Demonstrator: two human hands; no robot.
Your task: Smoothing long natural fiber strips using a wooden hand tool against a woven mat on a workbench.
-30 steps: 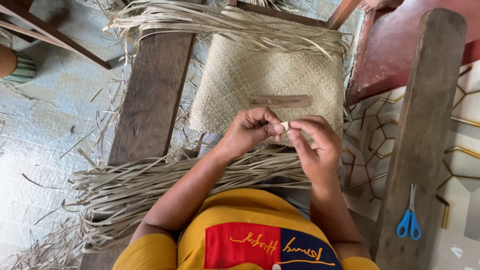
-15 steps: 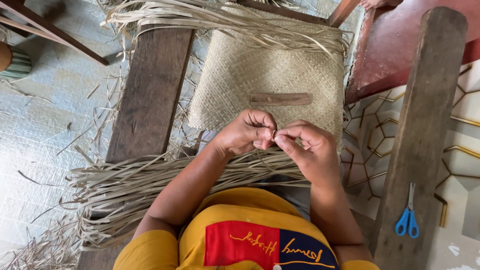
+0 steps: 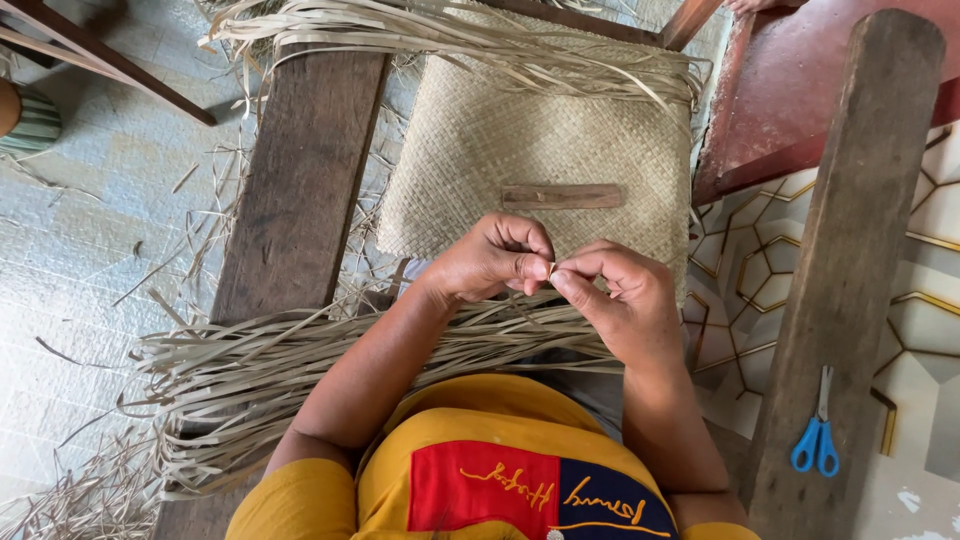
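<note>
Both hands pinch one thin leaf strip (image 3: 549,270): left hand (image 3: 495,258), right hand (image 3: 620,300) fingers pressed together; keep strip taut over woven mat (image 3: 530,150).

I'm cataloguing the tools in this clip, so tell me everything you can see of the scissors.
The scissors are small, with bright blue plastic loop handles and short, pale metal blades. They look closed, lying flat with the handles toward the person and the blades pointing away. They rest on the right-hand wooden plank, near its lower end, beside the patterned floor. Nothing else touches them; both hands are off to the left, well clear of them.
</note>
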